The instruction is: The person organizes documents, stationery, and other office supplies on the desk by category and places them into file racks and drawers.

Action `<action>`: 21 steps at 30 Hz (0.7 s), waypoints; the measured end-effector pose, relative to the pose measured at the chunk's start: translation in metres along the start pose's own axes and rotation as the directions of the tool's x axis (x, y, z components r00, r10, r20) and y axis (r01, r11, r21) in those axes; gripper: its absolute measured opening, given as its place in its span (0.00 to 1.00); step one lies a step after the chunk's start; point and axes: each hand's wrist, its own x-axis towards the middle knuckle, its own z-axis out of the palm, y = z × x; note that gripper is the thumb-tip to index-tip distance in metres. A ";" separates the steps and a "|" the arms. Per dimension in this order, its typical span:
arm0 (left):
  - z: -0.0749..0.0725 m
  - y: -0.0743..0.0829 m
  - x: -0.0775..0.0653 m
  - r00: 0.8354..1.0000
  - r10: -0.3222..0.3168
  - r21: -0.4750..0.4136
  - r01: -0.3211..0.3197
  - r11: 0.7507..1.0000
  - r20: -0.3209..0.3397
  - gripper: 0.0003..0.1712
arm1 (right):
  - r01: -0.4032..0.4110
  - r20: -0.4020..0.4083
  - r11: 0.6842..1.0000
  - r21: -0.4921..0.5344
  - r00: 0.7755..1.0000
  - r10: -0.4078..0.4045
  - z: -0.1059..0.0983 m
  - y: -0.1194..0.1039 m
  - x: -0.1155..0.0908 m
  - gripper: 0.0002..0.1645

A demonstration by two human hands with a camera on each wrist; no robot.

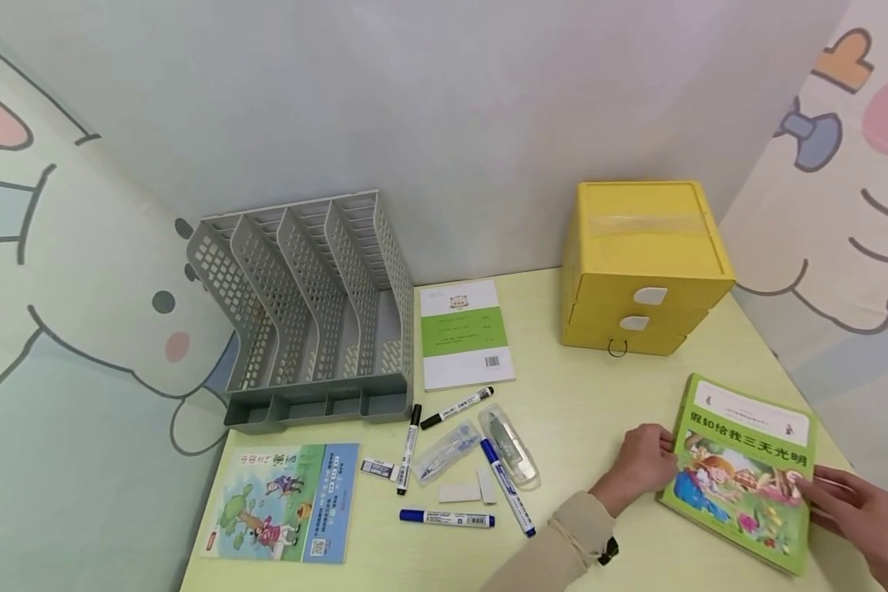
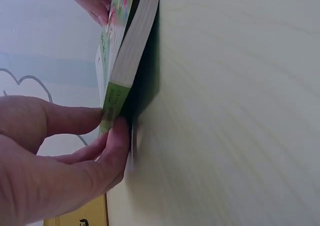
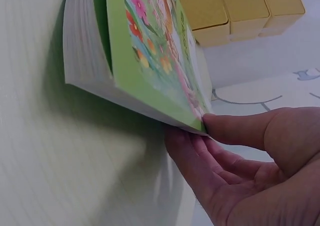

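Note:
A thick green book (image 1: 743,477) with a cartoon cover lies between both hands at the right side of the table. My left hand (image 1: 645,456) pinches its spine, and in the left wrist view the thumb (image 2: 75,120) is on the cover side with fingers under the spine. On the opposite edge, my right hand (image 1: 851,506) grips the book. The right wrist view shows the thumb (image 3: 240,128) on top of the cover and the fingers (image 3: 192,161) beneath. Shadow falls on the table under the book in both wrist views.
A yellow drawer box (image 1: 644,263) stands behind the book. To the left is a grey file rack (image 1: 314,395), with a white-and-green book (image 1: 466,374) beside it and a picture book (image 1: 281,501) in front. Several markers, including a blue one (image 1: 447,518), and correction-tape-like cases (image 1: 514,448) lie mid-table.

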 end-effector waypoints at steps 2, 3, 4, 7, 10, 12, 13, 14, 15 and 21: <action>-0.002 -0.003 0.000 1.000 0.004 -0.033 -0.004 0.999 0.012 0.09 | 0.003 -0.009 1.000 0.005 1.000 -0.003 0.000 0.003 0.003 0.56; -0.003 -0.004 0.000 1.000 0.007 -0.052 -0.007 0.999 0.015 0.09 | 0.011 -0.014 1.000 0.006 1.000 -0.010 0.000 0.004 0.005 0.55; -0.005 -0.005 0.000 1.000 0.008 -0.071 -0.007 0.997 0.021 0.09 | 0.017 -0.021 1.000 0.010 1.000 -0.017 0.000 0.005 0.006 0.55; -0.010 -0.008 -0.001 0.999 0.019 -0.120 -0.016 0.993 0.026 0.10 | 0.052 -0.041 0.998 0.032 0.998 -0.051 0.000 0.005 0.009 0.52; -0.016 -0.009 -0.001 0.999 0.035 -0.159 -0.030 0.987 0.029 0.11 | 0.086 -0.042 0.994 0.063 0.996 -0.083 -0.001 0.003 0.008 0.53; -0.021 -0.009 -0.001 0.999 0.046 -0.179 -0.042 0.983 0.024 0.11 | 0.114 -0.041 0.989 0.098 0.993 -0.110 -0.001 -0.002 0.004 0.49; -0.023 -0.009 -0.001 0.998 0.052 -0.189 -0.048 0.981 0.021 0.11 | 0.125 -0.037 0.986 0.113 0.992 -0.122 -0.001 -0.007 -0.001 0.49; -0.025 -0.009 -0.002 0.998 0.058 -0.199 -0.053 0.978 0.016 0.11 | 0.136 -0.033 0.982 0.131 0.991 -0.133 0.000 -0.013 -0.006 0.48; -0.027 -0.009 -0.002 0.998 0.061 -0.204 -0.057 0.977 0.012 0.11 | 0.147 -0.031 0.978 0.145 0.989 -0.144 0.000 -0.019 -0.011 0.44; -0.039 -0.008 -0.006 0.997 0.076 -0.237 -0.073 0.969 0.004 0.12 | 0.207 -0.023 0.952 0.226 0.978 -0.207 0.004 -0.055 -0.044 0.16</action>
